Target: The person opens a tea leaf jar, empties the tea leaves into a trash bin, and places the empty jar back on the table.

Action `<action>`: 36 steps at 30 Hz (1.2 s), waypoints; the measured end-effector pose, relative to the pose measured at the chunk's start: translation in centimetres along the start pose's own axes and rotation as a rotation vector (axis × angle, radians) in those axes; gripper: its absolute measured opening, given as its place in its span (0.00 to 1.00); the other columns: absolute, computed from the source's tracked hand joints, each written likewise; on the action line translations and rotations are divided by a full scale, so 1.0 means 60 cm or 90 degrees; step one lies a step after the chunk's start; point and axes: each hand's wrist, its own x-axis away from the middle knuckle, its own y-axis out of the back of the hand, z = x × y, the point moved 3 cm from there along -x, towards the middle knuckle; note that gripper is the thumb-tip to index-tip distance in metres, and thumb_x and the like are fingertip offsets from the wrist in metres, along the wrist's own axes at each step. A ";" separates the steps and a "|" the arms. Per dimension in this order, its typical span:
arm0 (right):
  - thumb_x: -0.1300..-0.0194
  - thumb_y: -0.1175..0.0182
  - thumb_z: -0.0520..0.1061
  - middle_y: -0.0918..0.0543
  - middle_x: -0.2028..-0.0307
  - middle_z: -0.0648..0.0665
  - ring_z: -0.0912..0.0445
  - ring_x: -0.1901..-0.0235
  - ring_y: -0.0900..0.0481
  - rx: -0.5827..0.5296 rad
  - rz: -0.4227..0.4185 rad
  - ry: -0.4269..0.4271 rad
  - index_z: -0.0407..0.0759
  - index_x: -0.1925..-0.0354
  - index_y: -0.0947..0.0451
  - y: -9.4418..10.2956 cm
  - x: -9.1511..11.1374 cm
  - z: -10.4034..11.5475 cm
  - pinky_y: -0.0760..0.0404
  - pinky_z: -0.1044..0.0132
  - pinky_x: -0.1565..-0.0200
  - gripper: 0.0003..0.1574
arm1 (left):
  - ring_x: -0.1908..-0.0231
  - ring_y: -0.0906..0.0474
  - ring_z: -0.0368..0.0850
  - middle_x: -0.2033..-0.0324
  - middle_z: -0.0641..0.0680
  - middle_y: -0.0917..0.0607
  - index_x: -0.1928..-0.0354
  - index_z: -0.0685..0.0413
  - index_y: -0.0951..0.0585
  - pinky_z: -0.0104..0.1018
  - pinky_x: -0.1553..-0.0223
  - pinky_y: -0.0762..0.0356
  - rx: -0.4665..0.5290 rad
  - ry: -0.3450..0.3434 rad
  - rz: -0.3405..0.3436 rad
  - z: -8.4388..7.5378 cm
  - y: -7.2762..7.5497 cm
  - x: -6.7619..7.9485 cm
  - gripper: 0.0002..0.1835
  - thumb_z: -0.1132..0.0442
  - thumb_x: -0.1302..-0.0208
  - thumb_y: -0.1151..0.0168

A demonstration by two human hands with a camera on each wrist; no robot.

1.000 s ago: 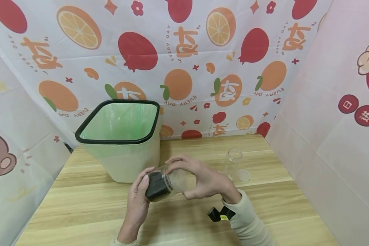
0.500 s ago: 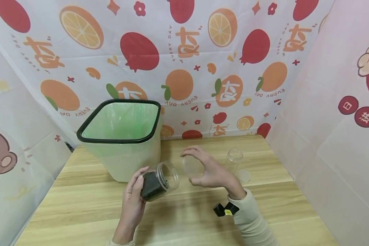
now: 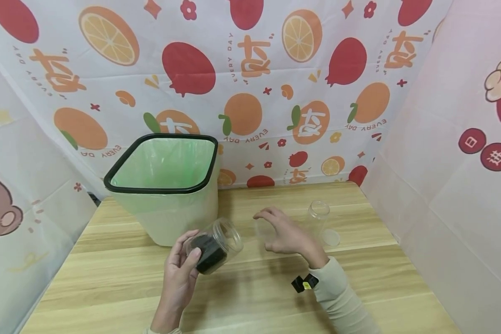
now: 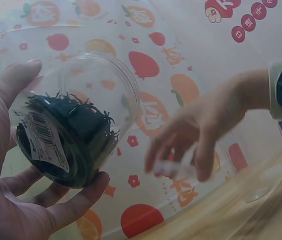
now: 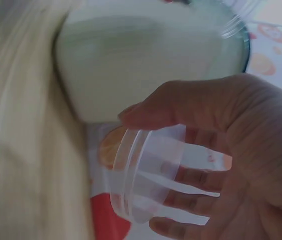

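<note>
A clear plastic jar [image 3: 229, 235] lies tilted in my left hand [image 3: 177, 273], its open mouth facing right and upward. Dark, spiky-edged contents [image 4: 88, 120] fill its lower part, and a barcode label [image 4: 43, 137] shows on the base. My left thumb and fingers grip the jar's lower end. To the right, my right hand [image 3: 287, 234] pinches a translucent round lid [image 5: 143, 175] by its rim, thumb on one side and fingertips on the other. The lid is apart from the jar, above the wooden table.
A pale bin [image 3: 166, 190] with a black rim and green liner stands behind my left hand. At right, a second clear jar [image 3: 318, 211] stands uncapped, with a translucent disc-shaped lid [image 3: 331, 238] flat beside it. Printed cloth [image 3: 242, 157] closes the back and sides of the table [image 3: 116, 278].
The lid has come off the jar and moved right with my right hand, leaving the jar's mouth uncovered. My left hand has shifted slightly left, still holding the jar.
</note>
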 end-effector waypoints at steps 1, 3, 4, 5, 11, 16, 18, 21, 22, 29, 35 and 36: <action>0.54 0.29 0.34 0.28 0.33 0.46 0.49 0.35 0.28 0.013 0.005 -0.010 0.51 0.34 0.29 -0.005 -0.001 -0.006 0.20 0.52 0.41 0.48 | 0.47 0.18 0.38 0.42 0.48 0.19 0.35 0.53 0.29 0.33 0.51 0.14 0.007 -0.002 0.002 0.000 0.001 0.000 0.23 0.77 0.27 0.54; 0.54 0.28 0.34 0.28 0.33 0.44 0.47 0.35 0.27 0.031 0.016 -0.028 0.51 0.33 0.29 -0.015 -0.002 -0.017 0.20 0.50 0.40 0.49 | 0.48 0.17 0.38 0.42 0.48 0.19 0.37 0.53 0.29 0.33 0.50 0.14 0.025 -0.005 0.006 0.001 0.001 0.001 0.23 0.79 0.29 0.53; 0.53 0.27 0.34 0.28 0.33 0.44 0.46 0.35 0.28 0.039 0.020 -0.033 0.51 0.32 0.29 -0.020 -0.002 -0.023 0.20 0.49 0.39 0.49 | 0.48 0.17 0.38 0.43 0.48 0.19 0.37 0.53 0.29 0.33 0.50 0.14 0.032 -0.007 0.007 0.001 0.002 0.002 0.23 0.80 0.29 0.53; 0.53 0.26 0.34 0.28 0.33 0.44 0.46 0.35 0.28 0.045 0.026 -0.041 0.52 0.32 0.30 -0.025 -0.003 -0.029 0.21 0.48 0.38 0.50 | 0.48 0.17 0.38 0.43 0.47 0.19 0.38 0.54 0.29 0.32 0.50 0.14 0.038 -0.008 0.010 0.001 0.002 0.002 0.23 0.80 0.30 0.52; 0.55 0.26 0.32 0.27 0.33 0.39 0.42 0.35 0.27 0.081 0.043 -0.055 0.46 0.32 0.29 -0.054 -0.007 -0.057 0.23 0.45 0.35 0.51 | 0.47 0.18 0.39 0.42 0.47 0.20 0.39 0.52 0.30 0.33 0.49 0.14 0.035 0.001 0.008 0.002 0.005 0.005 0.24 0.80 0.32 0.50; 0.51 0.27 0.34 0.26 0.34 0.37 0.40 0.35 0.27 0.130 0.062 -0.072 0.45 0.33 0.27 -0.077 -0.007 -0.072 0.25 0.44 0.33 0.45 | 0.45 0.19 0.39 0.41 0.48 0.21 0.39 0.51 0.31 0.34 0.48 0.15 0.033 0.005 0.005 0.004 0.006 0.007 0.23 0.79 0.32 0.48; 0.47 0.29 0.34 0.25 0.34 0.38 0.41 0.34 0.28 0.135 0.078 -0.083 0.46 0.34 0.26 -0.084 -0.005 -0.075 0.26 0.44 0.32 0.41 | 0.45 0.19 0.39 0.41 0.48 0.21 0.39 0.51 0.32 0.33 0.48 0.15 0.037 0.004 0.005 0.004 0.005 0.008 0.23 0.78 0.31 0.49; 0.49 0.30 0.30 0.25 0.34 0.39 0.41 0.32 0.30 0.137 0.099 -0.104 0.48 0.36 0.25 -0.092 -0.003 -0.080 0.29 0.44 0.30 0.42 | 0.45 0.19 0.39 0.40 0.49 0.22 0.39 0.50 0.32 0.33 0.48 0.15 0.043 0.004 0.007 0.004 0.005 0.009 0.23 0.78 0.31 0.49; 0.51 0.31 0.29 0.25 0.34 0.39 0.41 0.31 0.30 0.140 0.103 -0.110 0.48 0.37 0.24 -0.094 -0.002 -0.082 0.29 0.45 0.29 0.42 | 0.45 0.19 0.39 0.40 0.49 0.22 0.39 0.50 0.32 0.33 0.48 0.15 0.046 0.004 0.007 0.004 0.005 0.009 0.23 0.78 0.31 0.49; 0.56 0.32 0.24 0.26 0.33 0.39 0.41 0.30 0.32 0.149 0.107 -0.115 0.49 0.38 0.24 -0.101 0.000 -0.088 0.31 0.45 0.28 0.46 | 0.45 0.19 0.40 0.42 0.50 0.21 0.38 0.50 0.33 0.32 0.49 0.14 0.066 -0.003 0.015 0.002 0.006 0.011 0.24 0.78 0.31 0.49; 0.52 0.36 0.25 0.29 0.30 0.37 0.38 0.27 0.37 0.123 0.121 -0.111 0.48 0.34 0.28 -0.101 0.003 -0.087 0.36 0.40 0.26 0.47 | 0.44 0.19 0.40 0.41 0.49 0.23 0.37 0.48 0.35 0.33 0.47 0.15 0.051 -0.001 0.002 -0.001 0.005 0.010 0.25 0.76 0.31 0.47; 0.49 0.36 0.27 0.29 0.30 0.37 0.38 0.27 0.37 0.126 0.115 -0.100 0.47 0.34 0.28 -0.100 0.001 -0.087 0.37 0.39 0.26 0.44 | 0.44 0.19 0.40 0.41 0.49 0.23 0.36 0.48 0.35 0.33 0.47 0.15 0.051 -0.004 0.000 -0.002 0.005 0.010 0.26 0.76 0.31 0.47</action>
